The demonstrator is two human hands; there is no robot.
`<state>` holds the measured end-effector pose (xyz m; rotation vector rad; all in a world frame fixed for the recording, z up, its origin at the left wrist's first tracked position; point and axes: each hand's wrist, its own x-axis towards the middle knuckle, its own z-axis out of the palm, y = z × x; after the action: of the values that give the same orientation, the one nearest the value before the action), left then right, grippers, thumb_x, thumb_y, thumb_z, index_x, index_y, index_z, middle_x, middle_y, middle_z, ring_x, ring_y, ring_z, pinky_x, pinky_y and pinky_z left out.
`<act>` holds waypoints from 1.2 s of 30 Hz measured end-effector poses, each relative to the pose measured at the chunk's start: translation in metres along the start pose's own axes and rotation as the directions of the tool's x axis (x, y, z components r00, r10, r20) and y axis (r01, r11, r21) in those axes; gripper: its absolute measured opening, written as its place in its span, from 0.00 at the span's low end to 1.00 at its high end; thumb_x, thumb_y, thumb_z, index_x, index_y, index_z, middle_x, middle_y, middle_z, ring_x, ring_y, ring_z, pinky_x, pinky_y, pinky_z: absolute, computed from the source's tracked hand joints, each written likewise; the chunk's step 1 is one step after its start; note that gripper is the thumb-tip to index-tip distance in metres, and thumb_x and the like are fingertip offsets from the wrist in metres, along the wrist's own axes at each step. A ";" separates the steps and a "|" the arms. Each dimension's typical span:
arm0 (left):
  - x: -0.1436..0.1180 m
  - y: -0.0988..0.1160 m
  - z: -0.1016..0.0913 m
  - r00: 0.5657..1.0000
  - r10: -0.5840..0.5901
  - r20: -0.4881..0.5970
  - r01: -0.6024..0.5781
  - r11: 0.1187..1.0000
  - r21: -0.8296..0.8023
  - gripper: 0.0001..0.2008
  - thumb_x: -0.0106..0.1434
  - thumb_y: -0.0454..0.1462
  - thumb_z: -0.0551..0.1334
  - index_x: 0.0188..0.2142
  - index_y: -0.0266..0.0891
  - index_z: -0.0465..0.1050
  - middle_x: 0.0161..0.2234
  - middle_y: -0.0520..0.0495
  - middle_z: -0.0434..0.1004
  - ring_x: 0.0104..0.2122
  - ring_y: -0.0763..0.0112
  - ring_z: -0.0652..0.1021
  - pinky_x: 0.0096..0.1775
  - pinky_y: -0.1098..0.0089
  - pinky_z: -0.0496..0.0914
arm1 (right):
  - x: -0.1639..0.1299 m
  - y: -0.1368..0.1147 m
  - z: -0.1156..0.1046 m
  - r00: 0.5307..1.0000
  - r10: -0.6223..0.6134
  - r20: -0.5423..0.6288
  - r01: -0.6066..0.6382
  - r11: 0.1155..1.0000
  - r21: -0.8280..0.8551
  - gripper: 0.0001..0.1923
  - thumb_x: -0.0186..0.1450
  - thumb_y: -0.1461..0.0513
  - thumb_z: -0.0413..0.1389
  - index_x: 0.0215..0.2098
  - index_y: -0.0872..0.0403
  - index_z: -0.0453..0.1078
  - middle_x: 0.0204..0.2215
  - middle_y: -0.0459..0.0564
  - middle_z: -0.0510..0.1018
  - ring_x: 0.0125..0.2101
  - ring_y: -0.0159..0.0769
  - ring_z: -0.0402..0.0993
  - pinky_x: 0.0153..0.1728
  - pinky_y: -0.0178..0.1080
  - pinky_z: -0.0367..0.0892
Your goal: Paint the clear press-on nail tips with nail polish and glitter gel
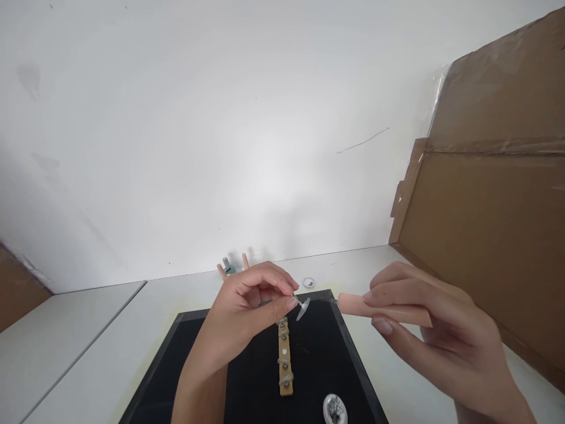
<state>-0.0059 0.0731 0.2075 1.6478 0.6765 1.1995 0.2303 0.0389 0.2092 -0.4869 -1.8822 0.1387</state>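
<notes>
On the matte black mat (pixel 247 377) lies a slim wooden strip (pixel 285 359). Above it, the left hand (pixel 247 312) pinches a small silvery disc-headed pin (pixel 302 307); the right hand (pixel 424 318) grips a smooth peach handle (pixel 379 310). Brown cardboard (pixel 485 235) stands beyond.

Cardboard sheets (pixel 489 235) lean beside the white wall (pixel 198 147).
</notes>
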 end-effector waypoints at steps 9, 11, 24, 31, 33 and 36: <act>0.000 0.001 0.003 1.000 -0.013 0.006 0.013 0.999 -0.048 0.07 0.59 0.28 0.68 0.29 0.42 0.79 0.33 0.52 0.78 0.33 0.76 0.76 0.35 0.78 0.73 | 0.000 0.001 0.001 1.000 0.000 0.003 0.000 1.000 0.004 0.17 0.60 0.76 0.54 0.42 0.53 0.70 0.27 0.46 0.78 0.27 0.32 0.70 0.26 0.35 0.69; -0.001 0.002 0.003 1.000 -0.020 0.004 0.020 0.999 -0.045 0.07 0.59 0.28 0.68 0.29 0.42 0.79 0.33 0.52 0.78 0.32 0.77 0.76 0.35 0.78 0.73 | 0.000 0.000 0.001 1.000 0.000 0.001 0.000 1.000 0.004 0.16 0.60 0.76 0.54 0.42 0.53 0.70 0.25 0.45 0.77 0.26 0.32 0.69 0.25 0.35 0.69; 0.000 0.003 0.000 0.995 -0.100 -0.023 0.099 0.994 -0.041 0.06 0.55 0.37 0.72 0.27 0.39 0.78 0.25 0.50 0.78 0.25 0.73 0.76 0.29 0.75 0.73 | 0.001 -0.002 0.004 0.997 -0.001 -0.081 0.002 1.000 0.023 0.14 0.59 0.73 0.57 0.40 0.52 0.72 0.22 0.46 0.73 0.23 0.34 0.68 0.20 0.35 0.64; 0.000 0.001 0.001 0.991 -0.135 -0.012 0.134 0.990 -0.042 0.09 0.55 0.39 0.72 0.26 0.38 0.76 0.24 0.51 0.76 0.24 0.75 0.74 0.27 0.76 0.71 | -0.001 0.000 0.005 0.994 -0.007 -0.105 0.012 0.999 0.042 0.16 0.59 0.74 0.57 0.41 0.53 0.72 0.25 0.46 0.75 0.25 0.33 0.68 0.23 0.36 0.66; 0.000 0.000 0.001 0.992 -0.129 -0.012 0.128 0.990 -0.054 0.08 0.55 0.37 0.72 0.26 0.38 0.75 0.24 0.52 0.76 0.25 0.76 0.74 0.27 0.77 0.70 | -0.001 0.000 0.005 0.994 -0.011 -0.105 0.015 0.999 0.034 0.16 0.59 0.74 0.57 0.41 0.52 0.72 0.24 0.45 0.75 0.25 0.33 0.68 0.22 0.36 0.65; 0.000 -0.001 0.002 0.993 -0.115 -0.004 0.115 0.991 -0.073 0.08 0.55 0.35 0.72 0.27 0.38 0.74 0.26 0.52 0.76 0.27 0.76 0.74 0.28 0.77 0.70 | 0.000 -0.001 0.005 0.994 -0.007 -0.109 0.010 1.000 0.024 0.16 0.59 0.74 0.56 0.41 0.52 0.73 0.23 0.46 0.75 0.24 0.34 0.68 0.21 0.36 0.65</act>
<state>-0.0038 0.0730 0.2070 1.5233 0.7152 1.1362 0.2255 0.0390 0.2073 -0.4609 -1.7732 0.1267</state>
